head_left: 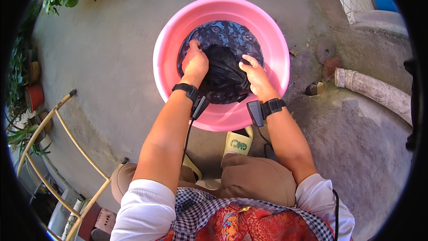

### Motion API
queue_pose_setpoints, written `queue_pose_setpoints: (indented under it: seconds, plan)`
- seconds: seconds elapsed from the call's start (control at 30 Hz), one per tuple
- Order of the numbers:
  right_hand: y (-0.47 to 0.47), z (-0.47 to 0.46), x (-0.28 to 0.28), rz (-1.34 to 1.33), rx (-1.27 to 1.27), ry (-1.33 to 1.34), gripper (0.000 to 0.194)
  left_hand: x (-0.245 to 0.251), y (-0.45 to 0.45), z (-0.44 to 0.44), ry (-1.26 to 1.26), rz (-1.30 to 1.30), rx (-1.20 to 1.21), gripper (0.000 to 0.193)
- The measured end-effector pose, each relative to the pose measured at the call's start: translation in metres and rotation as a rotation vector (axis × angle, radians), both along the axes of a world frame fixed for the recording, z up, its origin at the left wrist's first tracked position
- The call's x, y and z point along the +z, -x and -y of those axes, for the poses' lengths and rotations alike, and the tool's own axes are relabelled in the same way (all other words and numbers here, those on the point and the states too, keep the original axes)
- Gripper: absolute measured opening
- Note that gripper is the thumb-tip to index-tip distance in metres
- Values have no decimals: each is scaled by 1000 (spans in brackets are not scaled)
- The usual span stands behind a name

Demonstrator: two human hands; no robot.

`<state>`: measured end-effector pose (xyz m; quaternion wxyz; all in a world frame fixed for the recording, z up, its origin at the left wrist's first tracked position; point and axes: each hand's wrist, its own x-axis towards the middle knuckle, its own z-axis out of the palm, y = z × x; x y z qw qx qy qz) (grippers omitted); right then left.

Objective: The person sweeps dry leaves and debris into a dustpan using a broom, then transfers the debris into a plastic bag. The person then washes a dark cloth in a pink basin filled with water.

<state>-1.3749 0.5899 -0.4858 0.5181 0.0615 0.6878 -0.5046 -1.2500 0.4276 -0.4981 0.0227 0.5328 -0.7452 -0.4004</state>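
A wet black cloth (222,70) lies bunched in dark, bubbly water (227,30) inside a round pink plastic basin (272,57). At the cloth's left side, my left hand (195,62) is curled around its edge, thumb uppermost. My right hand (257,75) is against the right side of the cloth, with the thumb and a finger spread above it. The other right fingers are hidden, so its grip on the fabric is unclear. Folds run across the cloth between both hands. Part of the fabric is under the water.
The basin stands on a concrete floor (110,50), just beyond my yellow slipper (238,143). A pale metal frame (50,115) and potted plants (34,97) are at left. To the right lie a thick pipe (374,88) and a floor hole (311,89). Cables hang from both wrist straps.
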Motion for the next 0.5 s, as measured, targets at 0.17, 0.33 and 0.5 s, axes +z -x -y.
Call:
queue_pose_setpoints:
  seconds: [0.17,0.33,0.5]
  plan:
    - [-21,9,-7,326,-237,168,64,0,6,-24,96,85,-552,58]
    - [-16,11,-3,441,-325,259,86,22,24,-72,-164,-62,-352,51]
    - [-14,-2,3,337,-246,374,83,24,29,-75,-122,-456,-168,25]
